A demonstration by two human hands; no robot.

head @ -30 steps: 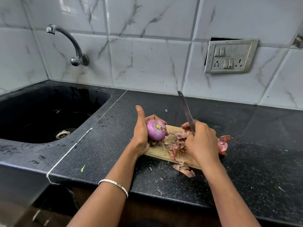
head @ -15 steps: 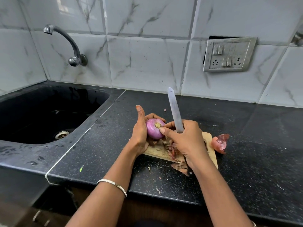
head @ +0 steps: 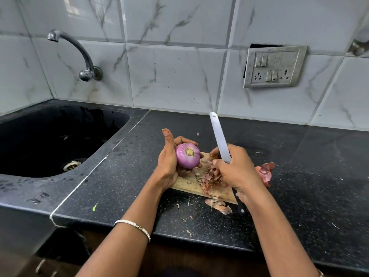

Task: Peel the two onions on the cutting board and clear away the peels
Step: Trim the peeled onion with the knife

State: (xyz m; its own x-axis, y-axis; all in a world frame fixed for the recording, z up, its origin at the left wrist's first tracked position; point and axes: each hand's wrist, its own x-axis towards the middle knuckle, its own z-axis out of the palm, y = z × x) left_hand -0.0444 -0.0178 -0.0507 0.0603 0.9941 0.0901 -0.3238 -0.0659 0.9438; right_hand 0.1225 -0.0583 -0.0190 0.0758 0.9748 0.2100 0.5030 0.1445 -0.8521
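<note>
A person is standing at a speckled black stone countertop [head: 299, 186], seen from above through a head-worn camera. The left hand [head: 167, 166] is cupping a round, peeled purple onion [head: 187, 156] – fingers curled round its far side, thumb pointing straight up – and is holding it just above the left end of a small wooden cutting board [head: 187, 185], cut end facing the camera. The right hand [head: 238, 172] is gripping a kitchen knife with a long pale blade [head: 220, 137], fingers wrapped tightly around the handle; the blade is pointing up and away toward the wall, and the black handle end [head: 241, 206] is sticking out below the palm. A heap of dry reddish-brown onion peels [head: 209, 177] is lying on the board between the two hands. A larger curled reddish peel [head: 266, 172] is lying on the countertop just right of the right hand, and a pale pinkish peel [head: 219, 205] is lying just off the board's near edge – small scraps are scattered around it. A thin silver bangle [head: 132, 226] is circling the left wrist. To the left, a black sink [head: 26, 172] is sitting under a curved metal tap [head: 79, 52], and a steel switch-and-socket plate [head: 274, 66] is mounted on the white marble-look tiled wall [head: 179, 66].
</note>
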